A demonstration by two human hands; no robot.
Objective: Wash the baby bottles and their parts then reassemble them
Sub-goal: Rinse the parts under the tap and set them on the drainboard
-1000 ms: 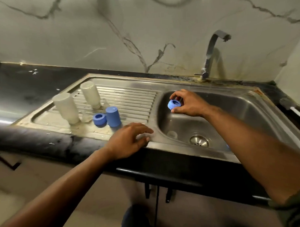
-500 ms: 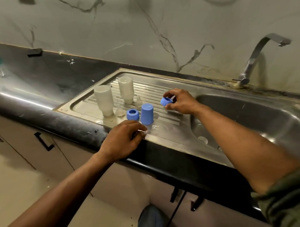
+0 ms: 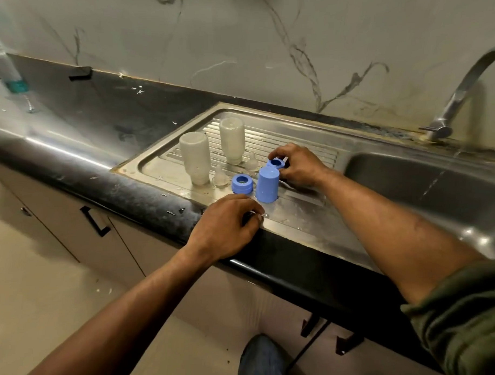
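The right hand [image 3: 299, 166] has its grip around a blue ring [image 3: 275, 163], at twelve o'clock of the blue cap [image 3: 267, 184]. The left hand [image 3: 228, 227], fingers loosely curled and holding nothing, rests on the bench [image 3: 145, 196] edge at six o'clock.

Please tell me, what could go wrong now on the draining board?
1. The right hand sets a blue ring close behind the tall blue cap; a nudge might topple it.
2. The two bottles stand upside down on narrow necks and may tip.
3. The clear nipples are hard to see and easily knocked.

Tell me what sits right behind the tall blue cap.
A blue ring in the right hand, which grips it. The cap covers the ring's base, so whether it touches the drainboard is unclear.
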